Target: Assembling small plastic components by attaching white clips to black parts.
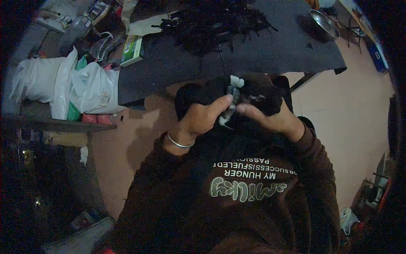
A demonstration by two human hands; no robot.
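Observation:
Over my lap, my left hand pinches a small dark grey bundle, the thumb pressed against its side. White fluffy stuffing sticks out at its upper end, and a smaller white tuft with a thin thread-like tail shows below. From the right, my right hand comes in with its thumb pointing at the bundle, close to or touching it. Its fingers curl behind a black soft-looking mass with small pale marks. That mass blends into the dark background, so its kind and edges are unclear.
A dark-covered table stands ahead, bearing a heap of black strips, a green-and-white box and a round metal dish. White plastic bags are piled on the left shelf. A blue box lies at far right.

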